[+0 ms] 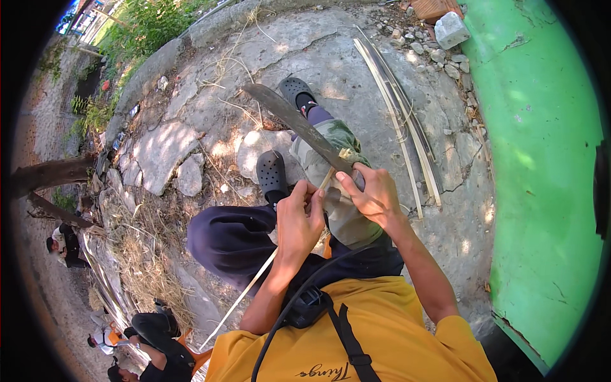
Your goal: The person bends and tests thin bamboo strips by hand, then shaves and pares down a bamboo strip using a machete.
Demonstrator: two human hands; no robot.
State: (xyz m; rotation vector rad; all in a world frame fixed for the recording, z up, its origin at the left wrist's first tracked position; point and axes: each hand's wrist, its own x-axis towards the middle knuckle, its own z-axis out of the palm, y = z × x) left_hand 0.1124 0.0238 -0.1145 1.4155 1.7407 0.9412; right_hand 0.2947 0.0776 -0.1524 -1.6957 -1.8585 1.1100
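My left hand (299, 219) pinches a thin, pale bamboo strip (240, 297). The strip's long tail slants down past my left forearm, and its upper end meets the blade. In my right hand (374, 196) is a machete (294, 122) with a long, dark blade pointing away and to the left; my fingers hide its handle. Pale shavings (347, 155) cling to the blade near my right fingers. Beneath the blade, a camouflage cloth (337, 135) covers my right leg. The hands are close together above my lap.
Several long split bamboo strips (398, 114) lie on the cracked concrete (305, 38), right of my feet. A green wall (534, 159) bounds the right side, with rubble and a pale block (451, 30) beside it. Dry fibres (149, 270) and seated people (153, 344) are at left.
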